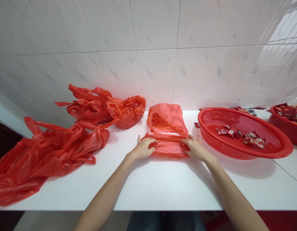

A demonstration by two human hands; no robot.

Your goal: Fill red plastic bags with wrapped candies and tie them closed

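A red plastic bag (168,146) lies flattened on the white table, stretched sideways between both hands. My left hand (144,147) grips its left edge, thumb and fingers closed on the film. At the right edge my right hand (194,147) holds the same bag with bent fingers. Just behind it another red bag (165,117) rests against the tiled wall, its opening toward the hands.
Crumpled red bags (54,150) cover the left of the table (162,189), and more bags (100,107) stand behind. A red colander (240,133) holds small wrapped packets (253,140). Beyond it sits a red basin (289,128) of packets. One packet (197,125) lies beside the colander.
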